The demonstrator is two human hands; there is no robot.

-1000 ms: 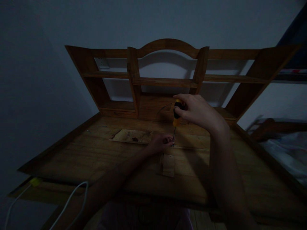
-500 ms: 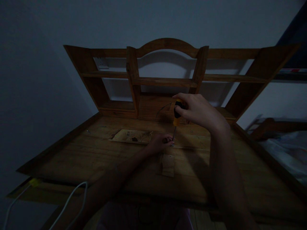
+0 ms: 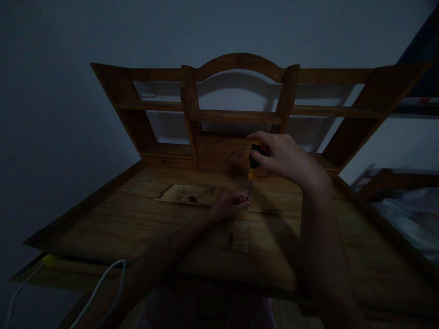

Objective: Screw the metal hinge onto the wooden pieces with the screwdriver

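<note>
A yellow-and-black screwdriver stands nearly upright, tilted slightly, with its tip down at the desk top. My right hand is closed around its handle from above. Low on the wood, my left hand has its fingers curled and pinched beside the shaft's lower end; what they hold is too small and dark to make out. A small shiny metal piece shows under the tip. To the left of my left hand lies a rough, pale wooden board. A small wooden block rests nearer to me.
Behind the desk top rises a wooden shelf unit against the wall. A white cable loops over the front left edge, near a yellow piece. A small metal bit lies at the left. Pale bedding is at the right.
Almost nothing differs. Both hands and the screwdriver keep their places, with only a very slight shift of the right hand and handle.
</note>
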